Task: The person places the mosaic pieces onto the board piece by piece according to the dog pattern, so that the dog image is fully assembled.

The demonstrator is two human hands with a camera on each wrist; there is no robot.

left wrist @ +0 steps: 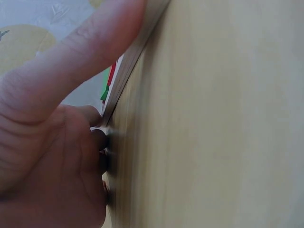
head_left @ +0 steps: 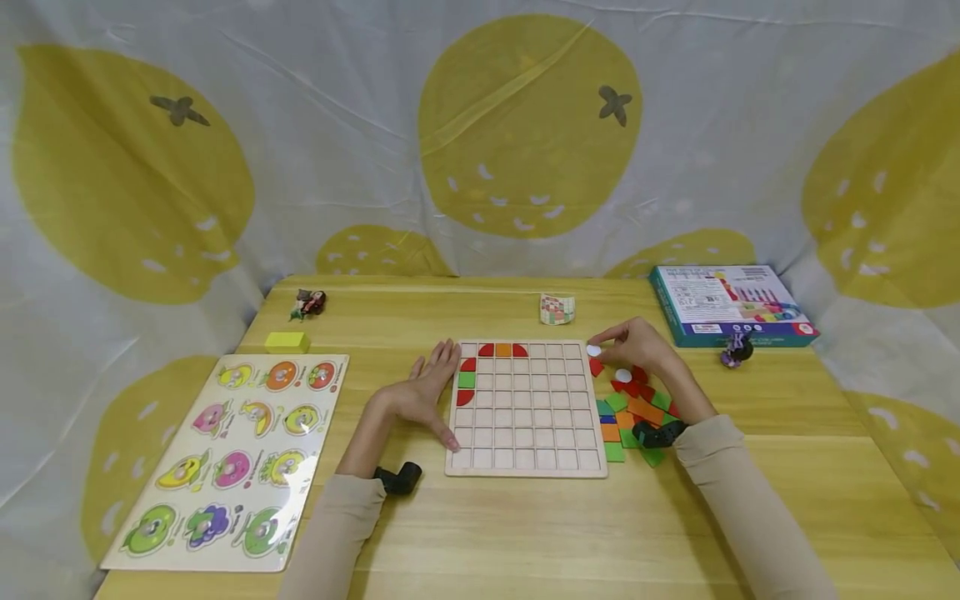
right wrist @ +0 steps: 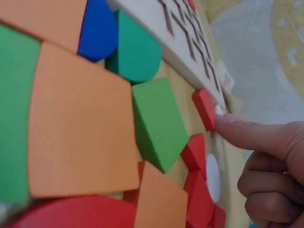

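Observation:
A wooden grid board lies on the table, with several red, orange and green pieces set in its upper left cells. My left hand rests along the board's left edge, fingers spread, thumb on the lower left corner. At the upper right corner my right hand pinches a white disc between thumb and forefinger; in the right wrist view the fingertip mostly hides it. Just below is a red piece. A second white disc lies among loose red, green, orange and blue pieces right of the board.
A fruit puzzle board lies at the left, with a yellow block and a small figurine behind it. Behind the grid board is a small patterned card. A box and a dark figurine stand at the right.

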